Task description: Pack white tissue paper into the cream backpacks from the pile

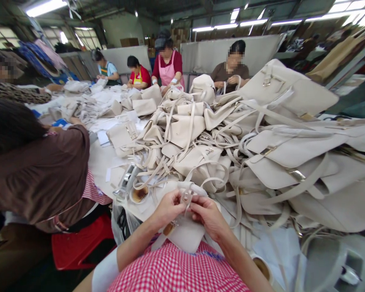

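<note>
Close to my body, both hands meet at a cream strap end (186, 197) with small metal fittings. My left hand (169, 209) pinches it from the left, thumb against the strap. The fingers of my right hand (209, 215) are closed on its right side. Below them a cream handbag (188, 236) leans against my checked apron, with a gold-coloured clasp near my left wrist. The strap seems to belong to this bag, though the join is hidden by my hands. A small round pot (139, 194) with brown residue stands left of my left hand.
A heap of cream handbags (197, 129) with looping straps covers the table ahead, and larger bags (307, 162) pile up at right. A person in brown (48, 174) sits close at left by a red stool (85, 241). Several people work along the far side.
</note>
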